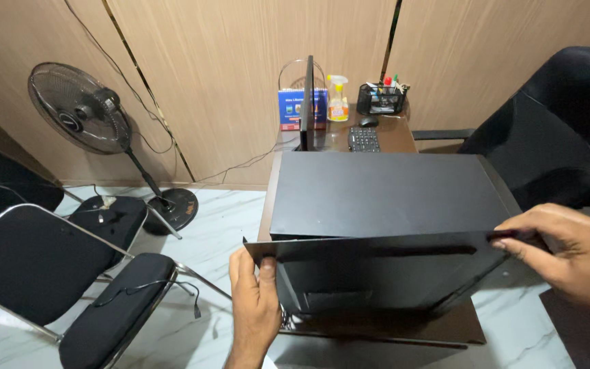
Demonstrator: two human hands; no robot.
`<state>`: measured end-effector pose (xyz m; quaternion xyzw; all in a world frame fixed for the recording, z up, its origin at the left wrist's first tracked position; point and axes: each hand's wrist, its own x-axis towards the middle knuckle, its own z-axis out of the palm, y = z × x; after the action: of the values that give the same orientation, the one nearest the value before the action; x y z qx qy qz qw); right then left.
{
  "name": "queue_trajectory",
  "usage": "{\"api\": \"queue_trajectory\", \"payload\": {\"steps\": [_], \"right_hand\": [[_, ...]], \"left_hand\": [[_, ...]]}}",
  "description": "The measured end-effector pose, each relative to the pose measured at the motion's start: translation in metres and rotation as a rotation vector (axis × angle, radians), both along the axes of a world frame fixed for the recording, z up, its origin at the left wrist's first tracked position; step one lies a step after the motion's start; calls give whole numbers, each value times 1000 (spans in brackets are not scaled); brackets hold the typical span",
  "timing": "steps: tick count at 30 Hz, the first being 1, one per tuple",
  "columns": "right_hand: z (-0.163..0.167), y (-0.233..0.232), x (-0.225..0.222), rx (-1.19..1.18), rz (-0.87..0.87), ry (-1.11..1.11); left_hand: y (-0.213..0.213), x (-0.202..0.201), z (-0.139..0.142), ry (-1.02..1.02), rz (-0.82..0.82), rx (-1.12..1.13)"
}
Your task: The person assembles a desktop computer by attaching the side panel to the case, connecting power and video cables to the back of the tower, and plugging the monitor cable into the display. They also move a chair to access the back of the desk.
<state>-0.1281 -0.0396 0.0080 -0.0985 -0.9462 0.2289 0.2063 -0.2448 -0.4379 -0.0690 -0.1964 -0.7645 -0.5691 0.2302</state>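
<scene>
Side panel [377, 263] edges in both hands (seemingly tilted off case [384, 195])

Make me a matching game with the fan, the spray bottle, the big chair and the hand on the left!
Things:
1. pedestal fan
2. spray bottle
3. office chair
4. left hand

Places:
A. on the desk by the wall
B. at the right, beside the desk
C. gripping the corner of the black panel
D. on the floor at the left wall

Pairs: 1-D, 2-A, 3-B, 4-C
</scene>
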Motion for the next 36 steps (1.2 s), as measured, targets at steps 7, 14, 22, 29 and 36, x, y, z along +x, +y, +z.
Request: {"api": "queue_trajectory", "payload": {"steps": [7, 14, 22, 29, 36], "right_hand": [[-1, -5, -9, 55, 98, 47], [-16, 3, -23, 32, 261, 191], [-41, -13, -26, -329, 296, 377], [-48, -9, -34, -940, 373, 541], [-61, 2, -37, -867, 428, 565]], "left_hand": [[-9, -8, -12, -207, 19, -8], [-10, -23, -15, -227, 26, 29], [-26, -38, -49, -380, -100, 178], [-29, -49, -124, -502, -170, -1017], [-30, -67, -147, -602, -34, -1261]]}}
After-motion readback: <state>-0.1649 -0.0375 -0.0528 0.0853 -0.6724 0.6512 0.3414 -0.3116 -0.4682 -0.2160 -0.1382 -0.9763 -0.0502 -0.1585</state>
